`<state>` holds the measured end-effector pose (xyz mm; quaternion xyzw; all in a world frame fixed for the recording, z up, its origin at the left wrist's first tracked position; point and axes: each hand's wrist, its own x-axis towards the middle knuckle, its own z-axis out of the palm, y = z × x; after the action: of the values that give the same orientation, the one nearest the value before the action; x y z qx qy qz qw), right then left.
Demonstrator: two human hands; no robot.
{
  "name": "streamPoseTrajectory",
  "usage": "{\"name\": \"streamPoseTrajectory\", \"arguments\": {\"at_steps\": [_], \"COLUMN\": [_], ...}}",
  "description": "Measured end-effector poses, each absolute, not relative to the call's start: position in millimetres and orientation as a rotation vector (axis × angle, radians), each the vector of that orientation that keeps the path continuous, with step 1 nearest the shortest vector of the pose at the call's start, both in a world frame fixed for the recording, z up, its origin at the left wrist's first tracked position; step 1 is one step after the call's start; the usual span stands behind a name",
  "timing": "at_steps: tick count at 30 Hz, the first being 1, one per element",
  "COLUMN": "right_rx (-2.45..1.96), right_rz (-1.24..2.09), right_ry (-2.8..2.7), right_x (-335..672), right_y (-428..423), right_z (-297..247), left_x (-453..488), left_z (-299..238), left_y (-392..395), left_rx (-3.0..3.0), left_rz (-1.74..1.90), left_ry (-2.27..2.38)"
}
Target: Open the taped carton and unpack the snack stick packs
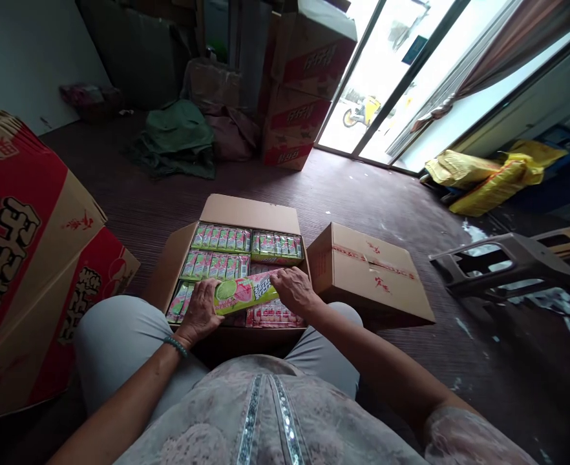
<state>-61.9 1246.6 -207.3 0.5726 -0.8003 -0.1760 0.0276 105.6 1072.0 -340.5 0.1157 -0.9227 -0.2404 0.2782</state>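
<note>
Snack pack [244, 292] long, green-pink; L hand [200, 314] + R hand [292, 289] grip ends.

Pale pinkish top [285, 413] here, flower pattern, two silver sequin strips [252, 413] running down the front, short lacy sleeve [464, 433] on the right; light grey trousers [115, 336]; green bead bracelet [175, 346] behind the left hand [201, 315]

Daylight floods in through the glass doors [391, 71] far beyond your right hand [292, 290] and burns them out to white, while the room past your left hand [200, 313] lies dim. The pack [243, 292] between your hands is softly lit and in focus. The wide lens bends straight lines towards the edges.
</note>
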Motion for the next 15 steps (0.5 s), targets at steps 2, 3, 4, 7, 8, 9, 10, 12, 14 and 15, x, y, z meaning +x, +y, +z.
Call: {"name": "streamPoseTrajectory", "arguments": {"at_steps": [2, 3, 4, 7, 8, 9, 10, 12, 14, 15], "right_rx": [1.822, 1.854, 1.878, 1.887, 1.889, 1.9, 1.918, 1.92, 1.857, 1.818], "right_rz": [-0.497, -0.494, -0.503, -0.595, -0.625, -0.642, -0.646, -0.63, -0.628, -0.634], "right_ry": [-2.444, -2.426, -2.411, -2.407, -2.411, -2.414, -2.419, -2.445, -2.498, -2.522], "right_x": [-55, -52, -49, -46, -47, -50, -54, -65, -78, -85], "right_y": [1241, 1237, 1233, 1225, 1225, 1226, 1229, 1237, 1247, 1253], "right_z": [-212, -215, -219, -227, -228, -228, -228, -227, -228, -228], "left_x": [105, 105, 105, 107, 107, 108, 109, 109, 109, 109], "left_z": [-341, -341, -341, -341, -341, -340, -339, -338, -337, -337], "left_y": [1073, 1073, 1073, 1074, 1074, 1074, 1075, 1076, 1077, 1078], "left_rx": [0.309, 0.307, 0.303, 0.28, 0.274, 0.273, 0.274, 0.279, 0.275, 0.265], "left_rz": [-0.636, -0.634, -0.633, -0.643, -0.649, -0.656, -0.663, -0.678, -0.688, -0.69], "left_ry": [-2.478, -2.477, -2.476, -2.487, -2.492, -2.494, -2.493, -2.489, -2.486, -2.487]}}
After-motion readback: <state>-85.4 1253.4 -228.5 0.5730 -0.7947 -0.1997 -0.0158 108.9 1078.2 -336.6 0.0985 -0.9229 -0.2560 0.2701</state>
